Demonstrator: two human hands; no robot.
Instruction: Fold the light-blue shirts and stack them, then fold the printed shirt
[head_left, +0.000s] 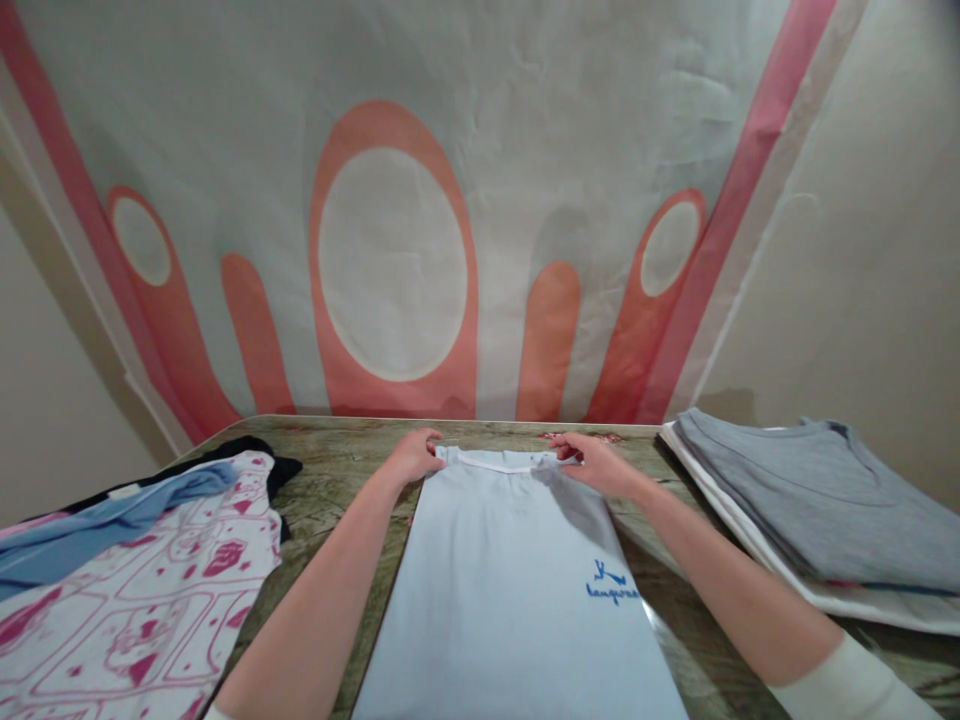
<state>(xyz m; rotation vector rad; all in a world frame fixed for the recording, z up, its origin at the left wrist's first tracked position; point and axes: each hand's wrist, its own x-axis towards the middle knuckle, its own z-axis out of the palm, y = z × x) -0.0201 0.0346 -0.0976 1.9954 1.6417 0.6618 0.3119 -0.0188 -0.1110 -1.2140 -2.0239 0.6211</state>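
A light blue T-shirt (502, 580) with a small blue logo lies folded lengthwise on the table, collar end away from me. My left hand (415, 455) pinches the far left corner by the white collar. My right hand (592, 462) grips the far right corner of the same shirt. Both hands have fingers closed on the cloth.
A heap of clothes lies at the left: a white garment with pink print (150, 600), a blue one (97, 520) and a black one (255, 448). Folded grey shirts (817, 500) are stacked at the right. The wooden table (337, 475) ends at a wall hung with an orange-patterned cloth (390, 260).
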